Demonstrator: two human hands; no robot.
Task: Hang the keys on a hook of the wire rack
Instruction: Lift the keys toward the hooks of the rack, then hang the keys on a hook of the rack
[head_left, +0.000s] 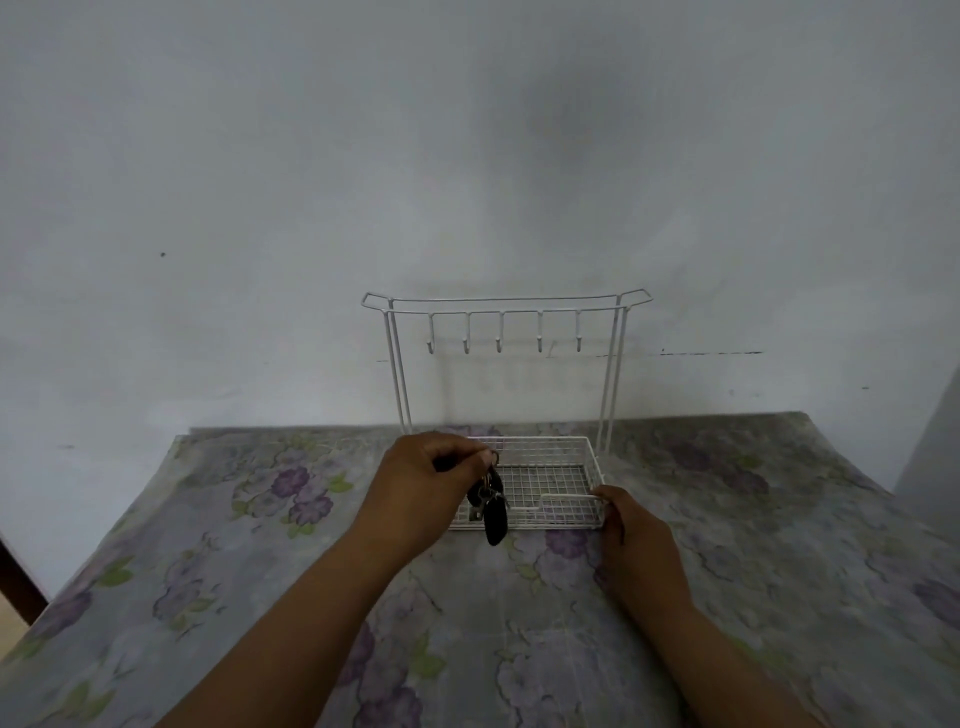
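A white wire rack (614, 364) stands at the back of the table against the wall, with a row of several hooks (499, 344) under its top bar and a mesh basket base (550, 480). My left hand (426, 478) pinches the ring of a bunch of keys (492, 506) with a black fob, which dangles over the basket's front left corner. My right hand (631, 535) grips the basket's front right corner. The hooks hang bare, well above the keys.
The table (218, 561) carries a cloth printed with purple flowers. A plain grey wall rises right behind the rack. A dark wooden edge (15, 582) shows at the far left, beyond the table's side.
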